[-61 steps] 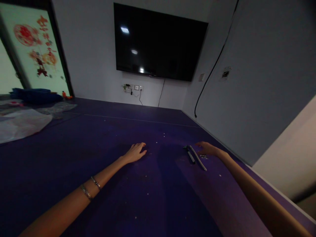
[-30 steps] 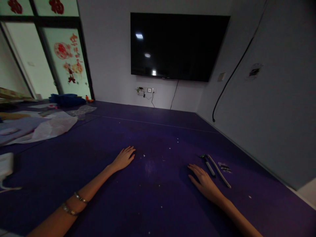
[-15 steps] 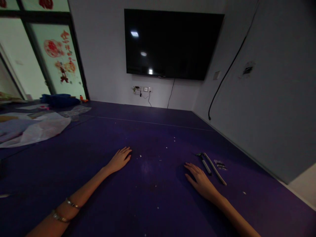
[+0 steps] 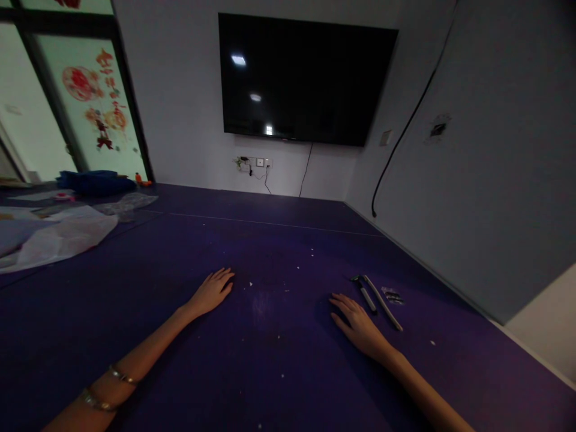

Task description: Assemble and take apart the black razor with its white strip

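Observation:
My left hand (image 4: 210, 292) lies palm down on the purple tabletop (image 4: 216, 384), fingers stretched out, holding nothing. Two bracelets circle that forearm. My right hand (image 4: 359, 326) also rests flat on the surface with its fingers extended and nothing in them. Just to the right of it lie a razor-like tool with a grey handle (image 4: 368, 300) and a thin, pale curved strip (image 4: 382, 302), both apart from the fingers. Beyond them is a small clear packet with dark contents (image 4: 393, 295). Tiny white scraps (image 4: 251, 284) are scattered between the hands.
Crumpled translucent plastic sheeting (image 4: 67, 237) and a dark blue cloth-like bundle (image 4: 96, 182) lie at the far left, near a small orange object (image 4: 143, 180). A wall-mounted television (image 4: 306, 81) faces me. A black cable (image 4: 400, 144) hangs down the right wall.
The whole view has shifted slightly, so the scene sits a little further left. Both hands stay flat in the same places on the table.

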`<state>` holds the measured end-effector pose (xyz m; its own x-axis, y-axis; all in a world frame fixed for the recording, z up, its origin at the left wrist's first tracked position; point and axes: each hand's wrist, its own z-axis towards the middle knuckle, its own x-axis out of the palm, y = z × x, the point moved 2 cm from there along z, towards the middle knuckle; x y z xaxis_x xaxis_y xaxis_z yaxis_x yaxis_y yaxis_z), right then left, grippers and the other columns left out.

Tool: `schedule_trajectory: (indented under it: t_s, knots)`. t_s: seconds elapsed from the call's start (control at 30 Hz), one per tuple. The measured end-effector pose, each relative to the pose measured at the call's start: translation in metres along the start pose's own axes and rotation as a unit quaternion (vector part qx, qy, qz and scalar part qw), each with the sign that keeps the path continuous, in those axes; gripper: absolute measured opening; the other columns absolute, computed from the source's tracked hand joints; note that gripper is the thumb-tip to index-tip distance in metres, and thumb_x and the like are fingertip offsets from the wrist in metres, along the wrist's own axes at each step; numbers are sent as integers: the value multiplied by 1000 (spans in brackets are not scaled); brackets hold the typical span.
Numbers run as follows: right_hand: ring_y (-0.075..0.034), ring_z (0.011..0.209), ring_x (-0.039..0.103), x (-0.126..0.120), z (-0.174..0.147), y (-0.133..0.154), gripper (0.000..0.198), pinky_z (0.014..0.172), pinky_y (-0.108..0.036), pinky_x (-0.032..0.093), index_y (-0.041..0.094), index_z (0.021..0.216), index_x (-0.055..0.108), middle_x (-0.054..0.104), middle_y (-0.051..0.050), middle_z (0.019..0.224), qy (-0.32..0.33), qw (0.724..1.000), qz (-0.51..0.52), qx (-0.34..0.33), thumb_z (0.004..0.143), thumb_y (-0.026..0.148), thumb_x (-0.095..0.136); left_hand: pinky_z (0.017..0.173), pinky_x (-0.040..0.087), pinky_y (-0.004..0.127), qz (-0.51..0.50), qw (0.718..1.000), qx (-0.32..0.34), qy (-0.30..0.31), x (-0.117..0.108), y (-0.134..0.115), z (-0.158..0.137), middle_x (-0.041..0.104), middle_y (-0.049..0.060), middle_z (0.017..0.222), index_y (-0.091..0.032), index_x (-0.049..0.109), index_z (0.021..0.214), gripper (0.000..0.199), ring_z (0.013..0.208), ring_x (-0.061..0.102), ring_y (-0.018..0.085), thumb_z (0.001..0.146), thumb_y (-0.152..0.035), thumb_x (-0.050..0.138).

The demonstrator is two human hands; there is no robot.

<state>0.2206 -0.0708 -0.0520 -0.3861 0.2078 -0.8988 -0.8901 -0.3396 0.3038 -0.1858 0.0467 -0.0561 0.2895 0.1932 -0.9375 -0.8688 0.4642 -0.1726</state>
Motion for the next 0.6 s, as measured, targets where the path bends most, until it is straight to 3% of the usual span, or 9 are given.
schedule_trajectory:
  t_s: [0.1,0.17,0.3,0.43,0.6]
  knots:
    - [-23,119,44,-6,4,-3,39,101,-41,35,22,116,57,50,-8,128,-6,999,38,-9,88,39,36,103,27,45,3,1000,-1,-4,2,2,1,45,9,134,-20,50,121,45,127,34,24,88,-41,30]
    - [-22,114,49,-16,8,-12,36,98,-38,38,20,109,60,53,-9,123,-45,998,50,-1,87,35,37,103,27,45,5,1000,1,-5,2,2,1,45,9,134,-20,51,121,44,127,35,24,88,-41,30]
    - [-23,96,59,-44,13,-40,34,85,-34,45,15,102,64,63,-12,105,-125,988,-11,95,82,23,38,104,27,43,9,1000,5,-3,2,3,2,44,10,134,-17,51,121,46,127,35,23,87,-41,31]
    - [-21,80,63,-59,12,-62,31,69,-26,45,15,91,69,68,-11,88,-59,978,-73,188,78,19,41,103,28,43,8,1000,0,-3,2,2,2,44,10,134,-17,51,121,45,127,35,23,87,-40,31]
    - [-20,70,64,-53,12,-72,26,57,-23,40,19,80,70,69,-8,75,-8,968,-114,222,78,24,44,103,28,43,11,1000,0,-6,2,2,2,45,10,133,-17,52,120,45,127,35,23,86,-40,32]
